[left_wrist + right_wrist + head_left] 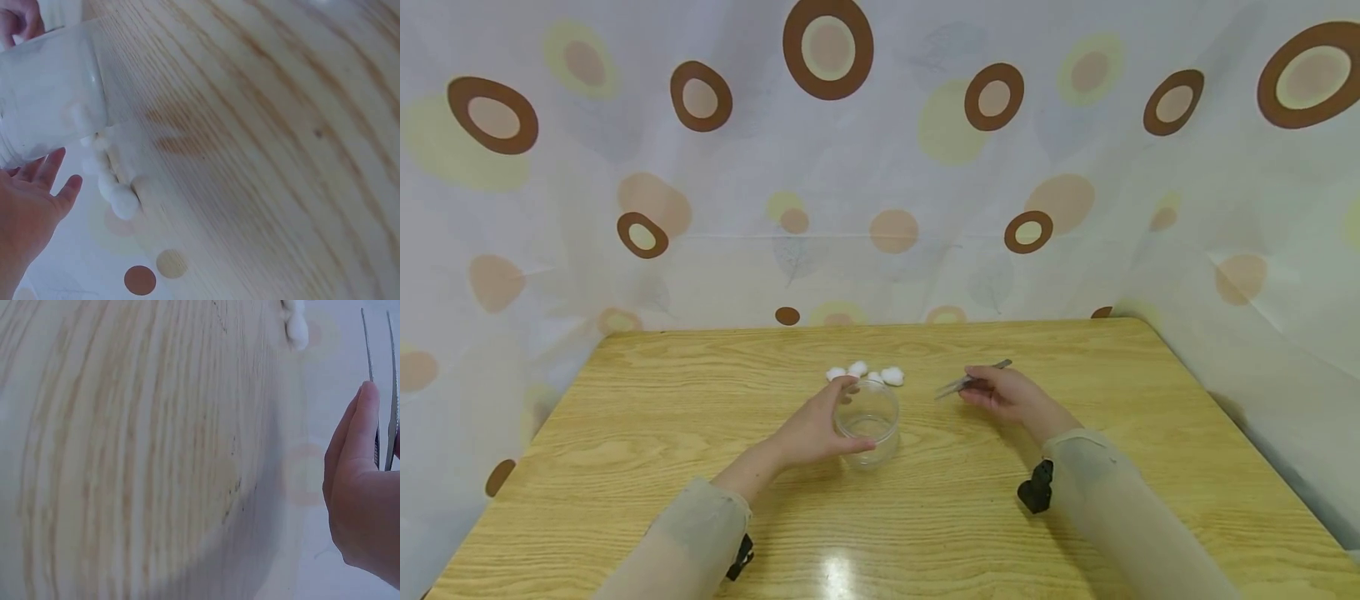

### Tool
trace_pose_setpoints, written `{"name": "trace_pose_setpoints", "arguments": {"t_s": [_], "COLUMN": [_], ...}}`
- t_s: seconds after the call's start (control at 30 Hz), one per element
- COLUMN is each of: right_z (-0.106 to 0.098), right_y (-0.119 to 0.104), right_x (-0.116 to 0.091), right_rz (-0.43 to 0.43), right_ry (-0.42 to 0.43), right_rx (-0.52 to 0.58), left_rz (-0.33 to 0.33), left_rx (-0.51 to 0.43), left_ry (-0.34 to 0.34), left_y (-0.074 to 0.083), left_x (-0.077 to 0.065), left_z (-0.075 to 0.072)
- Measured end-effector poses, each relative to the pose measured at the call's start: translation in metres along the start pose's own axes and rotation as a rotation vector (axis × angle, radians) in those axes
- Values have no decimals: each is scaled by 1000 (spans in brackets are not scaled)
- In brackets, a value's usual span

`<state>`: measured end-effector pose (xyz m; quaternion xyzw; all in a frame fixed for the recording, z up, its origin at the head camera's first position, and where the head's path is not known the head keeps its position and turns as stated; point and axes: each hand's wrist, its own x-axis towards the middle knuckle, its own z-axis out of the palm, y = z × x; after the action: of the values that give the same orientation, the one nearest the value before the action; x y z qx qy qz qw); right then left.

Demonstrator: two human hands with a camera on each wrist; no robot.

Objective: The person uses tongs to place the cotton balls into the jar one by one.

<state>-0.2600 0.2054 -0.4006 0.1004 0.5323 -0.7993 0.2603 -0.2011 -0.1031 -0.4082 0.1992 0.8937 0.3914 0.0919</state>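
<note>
A clear, see-through jar [880, 429] stands mid-table, its mouth facing up. My left hand [808, 429] holds it from the left side, with the fingers round the far side and the thumb across the near side. In the left wrist view the jar [53, 87] shows nothing inside; white cotton balls [125, 201] lie past it. To the right, my right hand [1003, 396] pinches metal tweezers [952, 387] above the table. Their tips point left toward the jar and stand apart, with nothing between the arms of the tweezers [367, 344] in the right wrist view.
Several cotton balls [892, 376] lie in a loose row just behind the jar, on the wooden table [700, 375]. A patterned cloth [850, 275] hangs along the table's back edge and sides. Black wrist mounts [1037, 487] hang under both sleeves.
</note>
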Motion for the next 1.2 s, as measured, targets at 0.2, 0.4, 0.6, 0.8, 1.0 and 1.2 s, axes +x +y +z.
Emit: {"name": "trace_pose_setpoints", "arguments": {"t_s": [0.2, 0.4, 0.6, 0.8, 1.0, 1.2], "right_z": [2, 12, 29, 38, 43, 48], "right_y": [1, 2, 5, 13, 22, 24], "right_x": [2, 2, 14, 33, 47, 53], "right_rz": [-28, -69, -175, -233, -247, -234], "right_ry": [48, 90, 258, 393, 442, 484], "right_rx": [64, 69, -13, -99, -133, -142], "left_rz": [-8, -7, -23, -15, -19, -16], "left_rx": [-25, -64, -101, -106, -98, -104], "left_ry": [-3, -8, -9, -20, -26, -26], "left_y": [0, -2, -3, -2, -1, -2], "left_x": [-2, -1, -1, -1, -2, -2], "left_z": [-1, -1, -1, -1, -1, -3]}}
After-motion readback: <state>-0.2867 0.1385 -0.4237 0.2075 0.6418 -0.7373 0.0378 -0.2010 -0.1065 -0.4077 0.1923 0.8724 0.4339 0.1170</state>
